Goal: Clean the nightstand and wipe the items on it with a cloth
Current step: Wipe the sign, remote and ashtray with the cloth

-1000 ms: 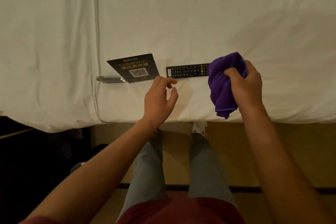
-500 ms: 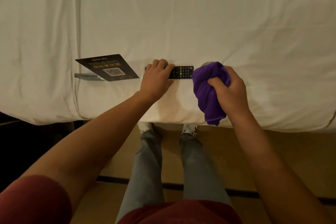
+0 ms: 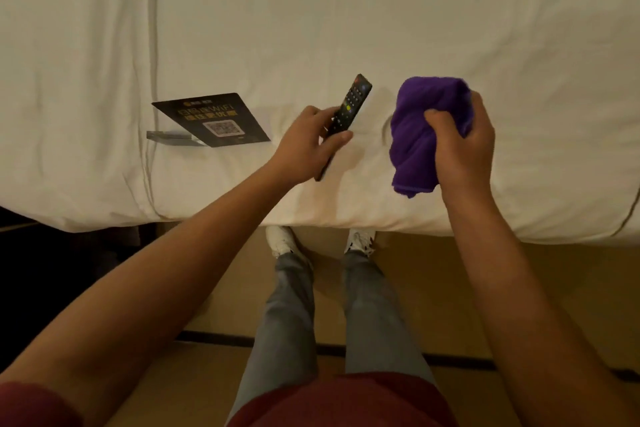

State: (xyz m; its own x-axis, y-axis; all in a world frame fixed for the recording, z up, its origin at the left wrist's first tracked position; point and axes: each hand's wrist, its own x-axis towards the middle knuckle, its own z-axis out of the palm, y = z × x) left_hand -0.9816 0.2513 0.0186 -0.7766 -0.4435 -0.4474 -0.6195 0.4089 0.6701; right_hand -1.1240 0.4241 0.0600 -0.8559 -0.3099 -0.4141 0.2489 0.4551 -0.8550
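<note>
We are standing at the edge of the bed (image 3: 346,10), looking down over its white sheet, with our legs and shoes at the bottom centre of the frame. Our left hand (image 3: 308,146), just left of centre, grips the black remote (image 3: 349,107) by its lower half, thumb across the button face. The remote is tilted up and to the right, its far end toward the upper middle of the frame, and it appears lifted clear of the sheet. Our right hand (image 3: 460,146), right of centre, is clenched around the bunched purple cloth (image 3: 422,128), which hangs in folds from our fist just above the bed. Remote and cloth are near each other but apart.

At centre left, a dark wifi card (image 3: 214,121) with a QR code lies on the sheet in its clear stand, well apart from both hands. The nightstand itself is not in view.

We judge that the step in hand is wiping the remote: it is picked up and presented, but the cloth has not yet met it. The next move calls for bringing the two together and drawing the cloth along the button face and back while our left hand holds firm. The card looks to be waiting its turn.
</note>
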